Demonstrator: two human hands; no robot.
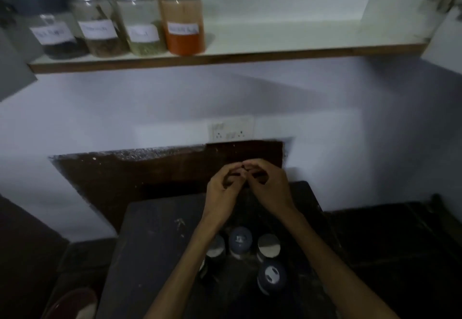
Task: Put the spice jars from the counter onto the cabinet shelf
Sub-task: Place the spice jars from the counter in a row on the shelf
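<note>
**Q:** Both hands, then: what are they doing?

**R:** Left hand [223, 183] and right hand [268, 183] are raised together over the far edge of the dark surface [155, 233], fingers curled, tips nearly meeting. Something small and dark may sit between the fingertips, but the light is poor and I cannot tell whether either hand holds anything. Neither has a jar.

**Q:** How much is already on the shelf?

**R:** Four jars stand in a row at the left end of the shelf [275, 48], upright and just beside one another: a dark jar [58, 36], a brown jar [102, 31], a green jar [142, 30] and an orange jar [183, 27]. Each has a white label, too blurred to read. Most of the shelf to their right is bare.

**Q:** And what is left?

**R:** A cluster on the surface, below the forearms. I make out a steel lid [216, 246], a blue lid [240, 240], another steel lid [268, 245] and a second blue lid [272, 276]. A fifth may hide under the left forearm; unclear.

**Q:** So where does it stand?

**R:** Roughly halfway, I'd judge: four up, at least four to go, none in hand.
</note>
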